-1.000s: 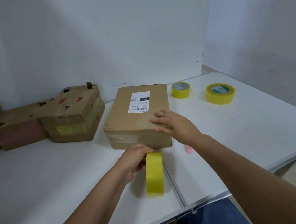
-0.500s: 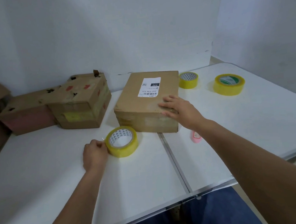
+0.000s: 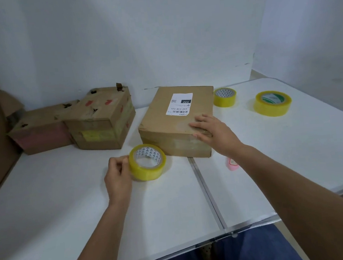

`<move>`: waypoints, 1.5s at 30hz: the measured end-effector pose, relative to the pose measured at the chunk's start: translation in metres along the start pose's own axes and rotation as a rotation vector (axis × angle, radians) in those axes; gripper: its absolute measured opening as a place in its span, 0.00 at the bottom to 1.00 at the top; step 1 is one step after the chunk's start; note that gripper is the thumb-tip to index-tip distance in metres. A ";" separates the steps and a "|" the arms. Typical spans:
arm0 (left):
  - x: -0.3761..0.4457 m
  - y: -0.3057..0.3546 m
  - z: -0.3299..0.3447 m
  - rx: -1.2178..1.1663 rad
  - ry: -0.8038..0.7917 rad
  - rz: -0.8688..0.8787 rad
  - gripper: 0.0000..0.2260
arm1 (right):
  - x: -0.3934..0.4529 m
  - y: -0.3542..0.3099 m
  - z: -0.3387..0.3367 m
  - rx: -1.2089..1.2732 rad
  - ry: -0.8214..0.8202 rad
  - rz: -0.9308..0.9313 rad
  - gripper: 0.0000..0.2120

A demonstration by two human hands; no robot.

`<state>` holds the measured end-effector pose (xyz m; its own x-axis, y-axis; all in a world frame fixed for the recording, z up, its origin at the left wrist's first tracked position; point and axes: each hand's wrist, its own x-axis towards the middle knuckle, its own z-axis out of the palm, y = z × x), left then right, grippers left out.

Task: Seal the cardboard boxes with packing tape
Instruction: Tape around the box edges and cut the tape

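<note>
1. Head view: a white surface (image 3: 68, 202) made of two panels with a metal seam (image 3: 206, 191) between them carries everything.
2. A closed cardboard box (image 3: 172, 127) with a white shipping label (image 3: 179, 104) on its top sits near the middle of the surface, toward the far edge, its near side just behind the far end of the seam.
3. The right hand (image 3: 212, 132) lies flat on the box's near right top corner, fingers straight and spread, pressing on the cardboard.
4. A yellow tape roll (image 3: 148, 162) lies flat on the surface just in front of the box's near left corner.
5. The left hand (image 3: 118, 174) is at the roll's left side, fingers curled and pinching at its outer rim.
6. Two worn cardboard boxes (image 3: 101, 124) stand together near the far left corner, well apart from the labelled box.
7. Two more yellow tape rolls lie flat by the far right edge: a smaller one (image 3: 225, 97) just beside the box, a larger one (image 3: 272, 103) further right.
8. A small pink object (image 3: 232, 163) lies on the right panel, partly hidden under the right forearm.
</note>
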<state>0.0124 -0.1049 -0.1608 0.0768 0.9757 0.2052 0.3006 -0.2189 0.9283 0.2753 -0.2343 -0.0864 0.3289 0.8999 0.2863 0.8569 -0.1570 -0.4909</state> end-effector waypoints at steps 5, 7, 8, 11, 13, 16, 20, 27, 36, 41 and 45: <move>0.019 0.026 -0.001 0.152 -0.109 0.117 0.07 | 0.000 -0.002 -0.001 0.029 0.006 0.000 0.19; 0.031 0.023 -0.004 0.157 -0.135 -0.028 0.07 | -0.001 -0.003 -0.002 0.037 0.005 -0.003 0.19; 0.035 0.018 -0.006 0.148 -0.144 -0.123 0.07 | -0.001 -0.003 -0.002 0.033 0.003 -0.004 0.19; 0.038 0.003 -0.012 0.223 -0.180 -0.241 0.04 | -0.001 -0.004 -0.001 0.029 -0.002 -0.002 0.19; 0.036 -0.003 -0.014 0.398 -0.178 -0.186 0.04 | -0.001 -0.004 0.000 0.032 -0.003 0.006 0.19; 0.031 -0.010 -0.015 0.622 -0.164 -0.101 0.08 | -0.002 -0.004 0.001 0.030 0.003 0.016 0.19; 0.028 -0.014 -0.014 0.725 -0.146 -0.119 0.09 | -0.002 -0.005 0.001 0.028 0.015 0.012 0.19; 0.021 -0.018 -0.012 0.711 -0.053 -0.140 0.28 | -0.003 -0.005 0.003 0.039 0.017 0.017 0.19; -0.003 -0.012 0.003 0.653 0.019 -0.058 0.13 | -0.002 -0.004 0.003 0.043 0.013 0.021 0.19; -0.039 0.016 0.009 0.136 0.247 0.084 0.16 | -0.002 -0.004 0.005 0.052 0.023 0.023 0.19; -0.068 0.054 0.041 -0.077 -0.181 0.219 0.08 | -0.001 -0.003 0.003 0.046 0.008 0.039 0.19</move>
<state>0.0625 -0.1833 -0.1374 0.3024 0.8861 0.3514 0.1854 -0.4163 0.8901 0.2712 -0.2332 -0.0880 0.3647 0.8903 0.2727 0.8243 -0.1725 -0.5393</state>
